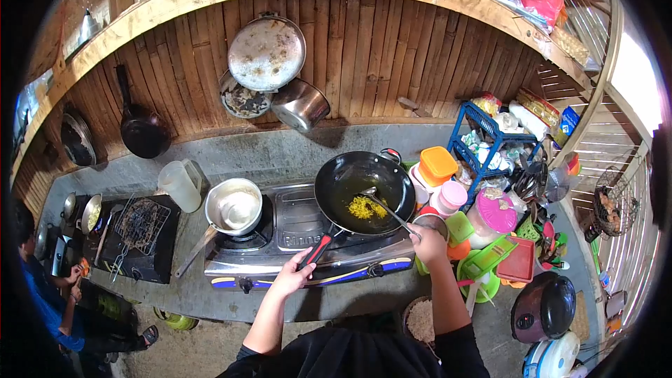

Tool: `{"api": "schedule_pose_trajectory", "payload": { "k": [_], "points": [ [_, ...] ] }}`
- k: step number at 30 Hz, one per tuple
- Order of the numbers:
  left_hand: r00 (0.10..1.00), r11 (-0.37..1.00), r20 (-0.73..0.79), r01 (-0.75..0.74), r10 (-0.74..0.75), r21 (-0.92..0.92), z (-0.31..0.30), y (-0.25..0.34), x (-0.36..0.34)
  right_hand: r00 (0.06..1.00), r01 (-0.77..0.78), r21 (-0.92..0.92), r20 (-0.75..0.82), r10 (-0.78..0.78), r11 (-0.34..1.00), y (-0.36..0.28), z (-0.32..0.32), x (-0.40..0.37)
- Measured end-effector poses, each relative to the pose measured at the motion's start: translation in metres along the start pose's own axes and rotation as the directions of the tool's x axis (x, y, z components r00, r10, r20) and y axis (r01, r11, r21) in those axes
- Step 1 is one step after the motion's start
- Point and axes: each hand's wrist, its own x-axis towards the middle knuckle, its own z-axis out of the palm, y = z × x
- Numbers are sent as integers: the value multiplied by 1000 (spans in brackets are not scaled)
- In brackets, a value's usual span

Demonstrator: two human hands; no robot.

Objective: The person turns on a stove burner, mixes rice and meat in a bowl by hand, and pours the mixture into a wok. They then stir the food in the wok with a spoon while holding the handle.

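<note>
A black wok (336,199) sits on the right burner of the silver gas stove (294,240). Yellow chopped food (367,207) lies in oil at its bottom. My left hand (291,276) is closed on the wok's red and black handle (318,248). In my right hand (426,241) is the end of a metal spatula (396,217), its blade touching the food. On the left burner stands a silver saucepan (234,206), its wooden handle pointing down and left.
Plastic containers (452,196) and a blue rack (483,141) crowd the wok's right. A rice cooker (542,308) stands at the lower right. Left of the stove are a white jug (179,187) and a wire grill (143,224). Another person (56,301) works at far left.
</note>
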Motion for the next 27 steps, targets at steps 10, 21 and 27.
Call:
{"api": "schedule_pose_trajectory", "payload": {
  "k": [10, 21, 27],
  "points": [
    [999, 999, 4, -38, 38, 14, 0, 0, -1, 995, -10, -174, 94, 27, 985, -17, -76, -30],
    [1000, 999, 0, -27, 27, 47, 1, 2, -2, 993, -21, -172, 108, 40, 985, -26, -84, -45],
    [1000, 997, -17, -17, 19, 79, 3, 10, -6, 996, 91, -55, 27, -90, 994, -22, -32, -26]
  ]
}}
